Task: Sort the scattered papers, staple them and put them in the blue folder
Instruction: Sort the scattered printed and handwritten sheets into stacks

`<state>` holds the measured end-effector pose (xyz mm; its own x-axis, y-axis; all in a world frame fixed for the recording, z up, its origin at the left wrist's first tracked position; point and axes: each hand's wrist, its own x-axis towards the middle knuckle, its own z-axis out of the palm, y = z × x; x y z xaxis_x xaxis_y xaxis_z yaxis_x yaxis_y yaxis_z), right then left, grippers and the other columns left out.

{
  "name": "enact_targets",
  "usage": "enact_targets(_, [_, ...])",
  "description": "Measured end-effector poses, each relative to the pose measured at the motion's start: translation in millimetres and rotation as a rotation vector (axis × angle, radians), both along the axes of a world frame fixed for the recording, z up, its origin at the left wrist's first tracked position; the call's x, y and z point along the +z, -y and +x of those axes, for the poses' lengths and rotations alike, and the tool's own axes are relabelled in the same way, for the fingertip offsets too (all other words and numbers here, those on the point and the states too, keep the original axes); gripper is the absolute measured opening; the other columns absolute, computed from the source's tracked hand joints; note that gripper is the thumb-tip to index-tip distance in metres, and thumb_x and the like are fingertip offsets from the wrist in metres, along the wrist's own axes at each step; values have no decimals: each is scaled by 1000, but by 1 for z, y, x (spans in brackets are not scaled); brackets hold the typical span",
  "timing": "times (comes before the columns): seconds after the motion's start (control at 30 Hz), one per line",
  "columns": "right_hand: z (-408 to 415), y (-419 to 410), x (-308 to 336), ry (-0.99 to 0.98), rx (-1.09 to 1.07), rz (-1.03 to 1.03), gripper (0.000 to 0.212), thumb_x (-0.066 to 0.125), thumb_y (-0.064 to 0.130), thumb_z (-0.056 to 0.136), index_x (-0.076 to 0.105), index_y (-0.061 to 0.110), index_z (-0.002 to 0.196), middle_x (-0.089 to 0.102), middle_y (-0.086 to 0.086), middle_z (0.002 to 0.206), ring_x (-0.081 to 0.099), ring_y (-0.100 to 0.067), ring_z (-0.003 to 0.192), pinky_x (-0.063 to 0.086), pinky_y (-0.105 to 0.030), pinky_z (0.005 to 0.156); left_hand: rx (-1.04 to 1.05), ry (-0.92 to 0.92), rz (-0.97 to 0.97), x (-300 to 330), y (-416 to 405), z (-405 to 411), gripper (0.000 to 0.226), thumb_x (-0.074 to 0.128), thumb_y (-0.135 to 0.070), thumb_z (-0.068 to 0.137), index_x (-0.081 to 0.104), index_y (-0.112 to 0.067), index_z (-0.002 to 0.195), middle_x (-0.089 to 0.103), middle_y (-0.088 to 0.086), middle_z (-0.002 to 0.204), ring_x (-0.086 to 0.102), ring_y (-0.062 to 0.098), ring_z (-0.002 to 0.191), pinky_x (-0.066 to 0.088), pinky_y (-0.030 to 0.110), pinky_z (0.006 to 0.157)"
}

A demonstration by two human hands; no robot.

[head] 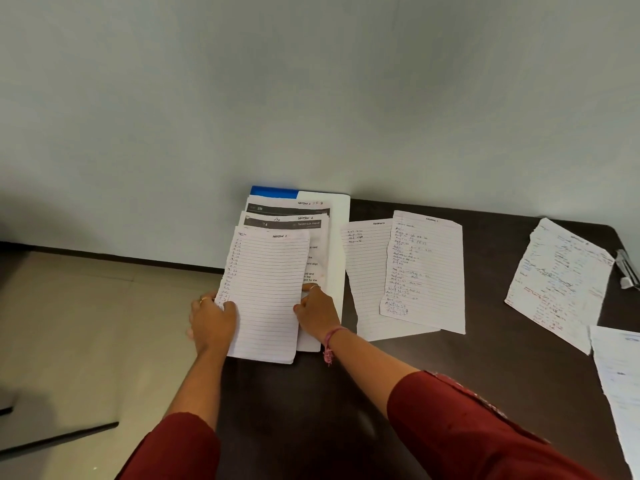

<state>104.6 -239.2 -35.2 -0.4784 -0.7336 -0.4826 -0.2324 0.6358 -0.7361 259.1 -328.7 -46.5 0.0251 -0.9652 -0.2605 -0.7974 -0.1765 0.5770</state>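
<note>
Matt lined paper sheets (pixel 266 292), dark smooth tabletop (pixel 485 368)

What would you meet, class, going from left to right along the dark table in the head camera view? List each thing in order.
Left hand → lined sheet held in both hands → right hand → pair of overlapping handwritten sheets → slanted handwritten sheet → stapler at the table's far right edge.

My left hand (pixel 212 322) grips the lined top sheet (pixel 266 296) at its left edge | my right hand (pixel 317 311) holds the stack's right edge | blue folder (pixel 273 192) under the stack, against the wall | two lined pages (pixel 424 271) beside it on the dark table (pixel 485 358) | more papers (pixel 557 282) far right
</note>
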Motion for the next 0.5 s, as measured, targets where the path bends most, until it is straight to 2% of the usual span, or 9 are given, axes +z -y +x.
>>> enact_targets(0.1, [-1, 0, -2, -10, -3, 5, 30, 53, 5, 90, 49, 2, 120, 63, -12, 118, 59, -28, 108, 43, -26, 90, -7, 14, 8, -1, -1, 0, 35, 54, -17, 88, 54, -3, 121, 47, 17, 127, 49, 35, 112, 39, 54, 99])
enact_targets(0.23, [-6, -2, -5, -15, 4, 39, 20, 55, 6, 89, 57, -1, 107, 57, -6, 128, 58, -23, 111, 36, -17, 87, 4, 67, 3, 1, -3, -2, 41, 54, -18, 90, 50, -3, 128, 43, 18, 132, 40, 36, 120, 31, 49, 101])
enact_targets(0.3, [-7, -5, -5, -4, -3, 48, 36, 56, 9, 89, 53, -3, 123, 57, -9, 129, 55, -21, 117, 35, -19, 96, 23, 75, -8, 2, -4, -3, 43, 54, -18, 89, 49, -5, 130, 41, 17, 134, 38, 36, 121, 30, 48, 101])
enact_targets(0.37, [-9, -11, -1, 2, -10, 41, 50, 57, 11, 89, 42, 2, 136, 59, -12, 127, 52, -22, 121, 35, -24, 103, 45, 68, -37, 4, -6, -6, 44, 55, -18, 88, 49, -4, 130, 38, 17, 135, 35, 35, 120, 31, 47, 100])
enact_targets(0.5, [-20, -30, 7, -58, -3, -3, 45, 56, 13, 90, 45, 3, 133, 56, -5, 130, 52, -19, 118, 36, -20, 94, 26, 64, -125, 15, -15, -19, 39, 55, -16, 88, 51, -2, 124, 38, 19, 132, 34, 35, 119, 30, 47, 97])
